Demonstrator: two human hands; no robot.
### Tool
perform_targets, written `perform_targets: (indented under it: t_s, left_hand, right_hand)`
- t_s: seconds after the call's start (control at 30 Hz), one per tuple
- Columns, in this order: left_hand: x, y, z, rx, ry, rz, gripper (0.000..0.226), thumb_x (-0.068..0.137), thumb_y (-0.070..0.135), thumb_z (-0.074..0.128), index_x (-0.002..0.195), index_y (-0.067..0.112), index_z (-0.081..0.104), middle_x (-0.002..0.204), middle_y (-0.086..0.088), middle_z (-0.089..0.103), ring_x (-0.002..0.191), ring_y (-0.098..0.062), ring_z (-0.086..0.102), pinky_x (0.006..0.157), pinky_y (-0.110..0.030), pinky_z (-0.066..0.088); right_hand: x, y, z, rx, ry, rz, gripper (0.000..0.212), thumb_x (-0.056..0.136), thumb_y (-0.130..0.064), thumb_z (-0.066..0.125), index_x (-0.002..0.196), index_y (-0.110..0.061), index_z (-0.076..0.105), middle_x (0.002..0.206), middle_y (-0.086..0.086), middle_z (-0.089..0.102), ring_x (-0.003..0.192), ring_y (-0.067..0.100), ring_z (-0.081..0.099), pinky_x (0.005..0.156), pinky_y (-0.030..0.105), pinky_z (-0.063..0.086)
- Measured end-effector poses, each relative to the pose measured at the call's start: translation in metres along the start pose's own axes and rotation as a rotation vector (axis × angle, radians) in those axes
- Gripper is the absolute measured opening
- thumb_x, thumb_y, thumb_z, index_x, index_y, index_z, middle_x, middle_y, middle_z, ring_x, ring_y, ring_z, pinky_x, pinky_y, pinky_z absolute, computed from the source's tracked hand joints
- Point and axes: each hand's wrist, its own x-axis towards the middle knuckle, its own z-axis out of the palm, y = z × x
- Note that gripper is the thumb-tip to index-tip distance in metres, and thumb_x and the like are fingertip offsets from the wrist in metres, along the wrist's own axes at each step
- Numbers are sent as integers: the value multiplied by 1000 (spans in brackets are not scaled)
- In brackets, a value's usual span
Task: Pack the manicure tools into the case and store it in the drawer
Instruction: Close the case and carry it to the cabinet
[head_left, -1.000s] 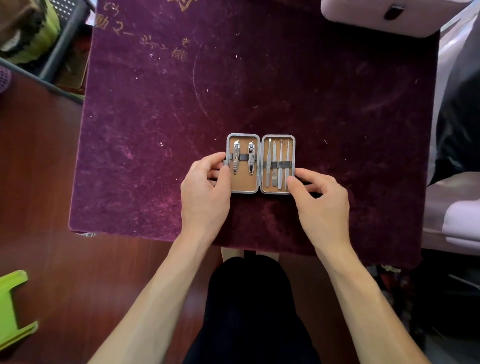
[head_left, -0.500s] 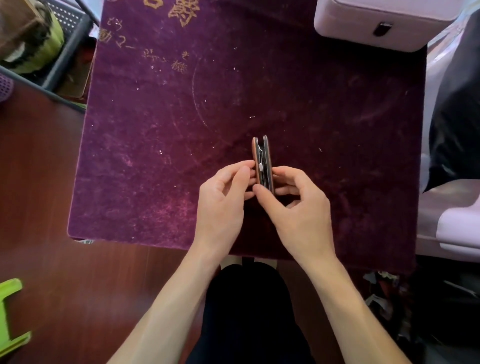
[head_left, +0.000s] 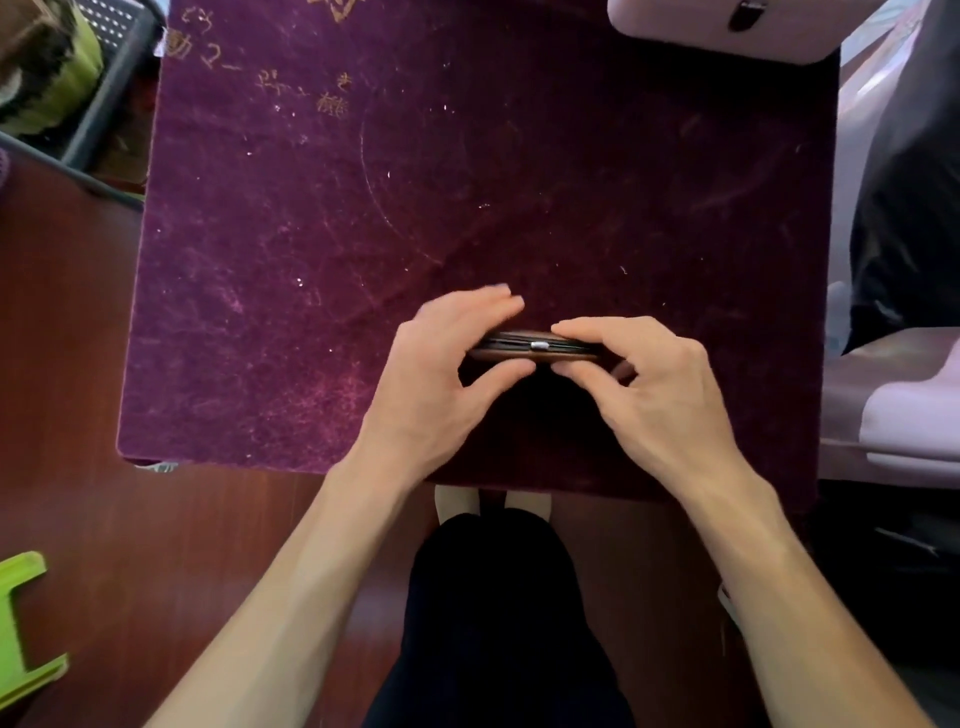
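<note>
The small brown manicure case (head_left: 537, 351) is folded together and lies crosswise, edge toward me, just above the purple velvet table (head_left: 311, 234). Its metal clasp shows at the middle of the near edge. My left hand (head_left: 441, 384) pinches the case's left end, fingers on top and thumb below. My right hand (head_left: 654, 384) pinches the right end the same way. The tools inside are hidden.
A pale pink box (head_left: 727, 28) with a dark latch stands at the table's far right corner. Pink furniture (head_left: 904, 410) is at the right, a green plastic stool (head_left: 21, 629) on the dark wooden floor at lower left, and a basket (head_left: 57, 67) at upper left.
The case lay open on the table showing its tools; both hands folded the halves together, then turned the closed case from upright lengthwise to lying crosswise.
</note>
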Motion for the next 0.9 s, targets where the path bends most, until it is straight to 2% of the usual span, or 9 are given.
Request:
perform_targets:
  t_s: [0.07,0.17,0.33,0.43,0.57,0.67,0.73,0.83,0.9]
  left_hand:
    - [-1,2,3,-3,-68,17,43,88,29,80,130,21,71,129,11,70,121,3,58,110,-23,45]
    - [-4,4,8,-12,-58,22,39,88,26,80,126,18,74,123,9,74,115,1,63,104,-6,42]
    - [-2,7,9,-32,-21,16,38,87,22,81,124,15,75,122,8,73,115,-3,67,105,-13,48]
    - [-1,8,10,-41,-21,17,36,87,22,81,122,15,76,118,17,67,114,-2,67,103,-11,48]
    - [-1,5,11,-45,-5,2,35,88,26,80,121,18,76,118,20,67,112,-1,68,102,-16,52]
    - [1,9,8,-73,-39,12,34,90,26,77,123,21,75,117,21,70,111,0,70,101,-19,53]
    - [1,19,3,-58,-76,23,32,91,26,76,123,25,74,116,19,73,107,0,70,97,-20,54]
    - [-3,37,-6,-56,-188,-158,37,91,33,76,127,26,71,121,12,75,110,-2,68,102,-27,52]
    - [-14,48,-17,-103,-269,-342,44,92,42,73,133,27,67,125,10,72,115,-4,64,105,-25,49]
  right_hand:
    - [-1,11,-7,30,-31,-8,34,90,-18,85,122,-29,80,110,-33,65,111,4,68,85,19,55]
    - [-2,19,-10,50,-55,-10,36,88,-21,86,122,-30,80,115,-28,68,116,2,67,90,15,51]
    - [1,20,-8,56,-41,-7,34,89,-22,86,122,-30,80,110,-29,67,112,0,67,91,8,48]
    - [2,17,-7,44,-28,9,32,89,-22,86,121,-28,81,108,-24,68,109,4,70,90,21,54]
    - [2,10,-10,-7,-42,-2,29,92,-26,83,121,-29,79,110,-22,70,104,8,69,86,31,57]
    - [8,-1,-6,-278,-127,-115,33,91,-39,78,123,-31,73,111,-12,75,103,20,67,87,43,52]
    - [12,-14,2,-485,-189,-110,37,91,-44,75,124,-29,71,110,-6,74,104,26,66,86,44,41]
    - [8,-32,5,-552,-221,-3,25,97,-39,67,117,-25,69,108,-2,72,104,28,65,86,42,38]
    - [-8,-41,-6,-478,-225,140,24,97,-42,69,113,-24,69,106,0,74,102,30,67,87,45,43]
